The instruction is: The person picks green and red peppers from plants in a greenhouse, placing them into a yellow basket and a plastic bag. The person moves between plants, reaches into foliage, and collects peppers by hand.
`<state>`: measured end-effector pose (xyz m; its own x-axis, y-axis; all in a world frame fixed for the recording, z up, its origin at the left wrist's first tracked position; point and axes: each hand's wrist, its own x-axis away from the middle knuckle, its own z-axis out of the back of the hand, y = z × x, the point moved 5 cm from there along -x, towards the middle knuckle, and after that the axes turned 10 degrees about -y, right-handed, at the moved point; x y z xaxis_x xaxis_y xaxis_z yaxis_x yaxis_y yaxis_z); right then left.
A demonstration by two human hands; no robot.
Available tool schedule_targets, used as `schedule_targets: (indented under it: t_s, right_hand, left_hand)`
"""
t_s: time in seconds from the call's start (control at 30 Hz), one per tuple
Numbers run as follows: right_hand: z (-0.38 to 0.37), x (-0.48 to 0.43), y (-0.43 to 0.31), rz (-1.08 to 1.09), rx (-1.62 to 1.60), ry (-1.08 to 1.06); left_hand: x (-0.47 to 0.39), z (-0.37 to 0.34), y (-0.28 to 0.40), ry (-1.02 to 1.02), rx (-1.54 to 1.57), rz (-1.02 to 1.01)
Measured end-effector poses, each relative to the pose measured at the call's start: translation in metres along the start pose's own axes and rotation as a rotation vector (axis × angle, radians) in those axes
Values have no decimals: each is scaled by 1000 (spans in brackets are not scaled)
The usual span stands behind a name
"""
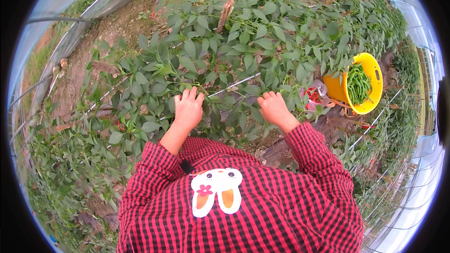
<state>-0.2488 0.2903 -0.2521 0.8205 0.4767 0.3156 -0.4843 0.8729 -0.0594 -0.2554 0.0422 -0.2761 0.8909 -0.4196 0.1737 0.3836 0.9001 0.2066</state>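
Observation:
Leafy pepper plants (pixel 242 45) spread across the row in front of me. My left hand (pixel 188 107) reaches into the foliage, back of the hand up, its fingertips at thin green stems; whether it grips one cannot be told. To the right, my right hand (pixel 275 109) is among the leaves with its fingers curled, their tips partly hidden. A white string (pixel 242 81) runs through the plants between the two hands. Beyond them a green pepper (pixel 212 59) hangs among the leaves.
At the right a tilted yellow plastic bucket (pixel 375 80) holds many long green peppers (pixel 358 84). Beside it lies a plastic bag (pixel 318 89) with red contents. A wooden stake (pixel 225 15) rises from the row beyond my hands; another piece of wood (pixel 105 67) is at the left. Plastic greenhouse sheeting (pixel 116 1) borders the plot.

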Motion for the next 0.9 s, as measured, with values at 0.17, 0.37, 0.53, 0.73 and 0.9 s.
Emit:
schedule_targets:
  t_s: [0.17,0.37,0.53,0.73,0.9]
  right_hand:
    - [26,-34,-53,259,-378,176]
    - [-48,-173,-31,-57,-1081,-81]
    - [-102,-247,15,-333,-1216,210]
    - [-106,-294,34,-348,-974,359]
    - [-87,-307,28,-453,-784,205]
  left_hand:
    - [24,-14,-19,-69,52,77]
    - [58,-21,-29,-139,452,75]
    - [93,-26,-39,-164,715,70]
    - [117,-36,-62,-234,963,182]
    - [112,-38,-67,-170,1003,177]
